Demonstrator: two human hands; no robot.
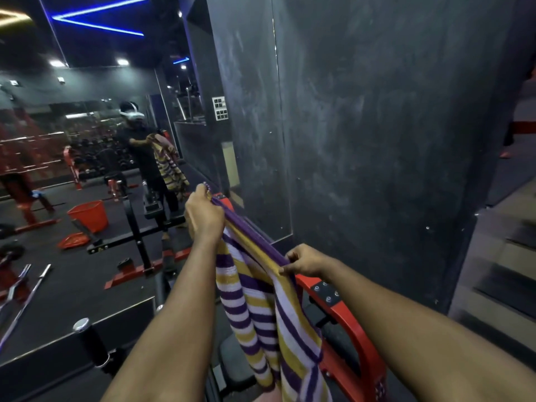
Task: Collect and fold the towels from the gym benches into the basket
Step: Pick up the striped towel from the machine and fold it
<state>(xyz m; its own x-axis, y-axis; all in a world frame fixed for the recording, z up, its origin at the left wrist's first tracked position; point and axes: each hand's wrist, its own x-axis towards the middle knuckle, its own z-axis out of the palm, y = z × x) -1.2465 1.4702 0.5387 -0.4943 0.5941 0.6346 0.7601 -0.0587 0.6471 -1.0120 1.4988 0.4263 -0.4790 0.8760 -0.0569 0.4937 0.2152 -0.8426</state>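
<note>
A purple, yellow and white striped towel [261, 317] hangs in front of me, held up by its top edge. My left hand [203, 216] grips the far end of that edge, raised higher. My right hand [304, 261] pinches the near end, lower and to the right. The stretched edge runs taut between both hands and the rest of the cloth droops down over a red-framed gym bench [348, 329]. An orange basket [90, 216] appears in the wall mirror at left, standing on the dark floor.
A dark grey pillar [377, 140] rises directly ahead. The mirror [87, 169] at left reflects a person with the towel, red racks, barbells [26, 291] and an orange lid [72, 240] on the floor. A black padded roller [92, 340] sits at lower left.
</note>
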